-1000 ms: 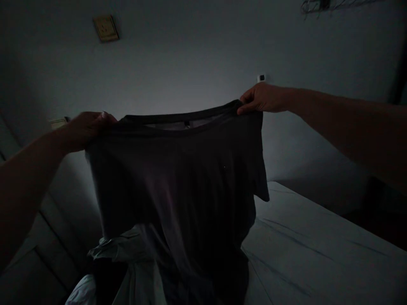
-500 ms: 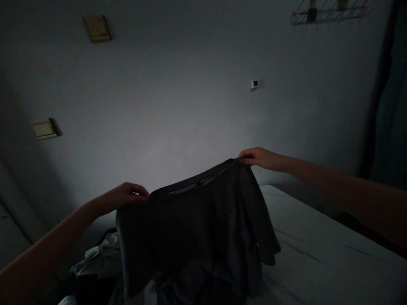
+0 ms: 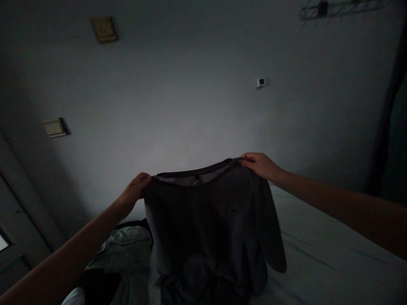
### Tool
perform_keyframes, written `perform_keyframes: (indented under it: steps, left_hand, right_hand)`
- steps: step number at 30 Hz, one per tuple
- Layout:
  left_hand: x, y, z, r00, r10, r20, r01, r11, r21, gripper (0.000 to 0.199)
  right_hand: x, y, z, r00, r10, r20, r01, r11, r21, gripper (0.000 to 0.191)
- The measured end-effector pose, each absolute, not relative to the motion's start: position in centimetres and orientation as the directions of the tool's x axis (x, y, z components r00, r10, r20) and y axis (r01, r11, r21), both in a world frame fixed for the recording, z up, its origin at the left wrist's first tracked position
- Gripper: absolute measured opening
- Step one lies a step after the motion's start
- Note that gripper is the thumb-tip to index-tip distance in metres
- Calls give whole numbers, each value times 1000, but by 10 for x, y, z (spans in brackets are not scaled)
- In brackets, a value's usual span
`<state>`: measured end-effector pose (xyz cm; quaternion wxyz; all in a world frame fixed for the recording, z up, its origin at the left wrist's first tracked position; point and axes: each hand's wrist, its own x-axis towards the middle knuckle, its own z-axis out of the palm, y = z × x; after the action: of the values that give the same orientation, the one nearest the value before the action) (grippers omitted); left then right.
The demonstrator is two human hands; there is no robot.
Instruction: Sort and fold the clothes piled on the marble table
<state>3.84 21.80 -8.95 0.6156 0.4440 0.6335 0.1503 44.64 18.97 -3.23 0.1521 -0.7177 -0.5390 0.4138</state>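
Observation:
A dark T-shirt (image 3: 203,220) hangs between my hands, its neckline up and its front towards me. My left hand (image 3: 135,190) pinches one shoulder beside the collar. At the opposite shoulder, my right hand (image 3: 257,164) has its fingers closed on the cloth. The collar is stretched fairly taut and a small label shows inside it. One short sleeve droops below my right hand; the other is hard to make out. The lower part of the shirt bunches in folds and runs out of view at the bottom.
A pale sheet with streaks covers the bed (image 3: 318,254) on the right. Left of the shirt lies a pile of clothes (image 3: 127,250), light and dark. On the wall behind are a socket (image 3: 104,29), a switch (image 3: 54,127), a small white device (image 3: 260,82) and a hook rack (image 3: 343,9).
My left hand has moved right and up, taking the shoulder closer to the collar. The neckline now hangs more level and its inside shows more. My right hand still grips its shoulder.

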Motion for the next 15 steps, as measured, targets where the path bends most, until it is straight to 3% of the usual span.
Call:
perform_keyframes:
  steps: [3,5,9,12,15]
  left_hand:
    - [33,221,-88,103,841,-530,541,400,740,36]
    - [24,229,-91,239,859,-454,658,200,726,32]
    - [0,260,-97,496,695,-520,734,-16,678,34]
    - [-15,294,-94,490,740,-461,758,-101,644,32]
    - [-18,324,-73,376,869,-322,842,-176,509,33]
  right_hand:
    - [445,197,-24,41,921,-387,753,-283,-594,30]
    - [448,203,-17,13,945,-327,817,-198,-541,29]
    - [460,224,-6,-124,907,-402,854,-109,-509,35]
    - [470,251,2,-167,870,-464,872,-90,-482,39]
    - [472,286,13,-206,923,-324,900,49,-433,34]
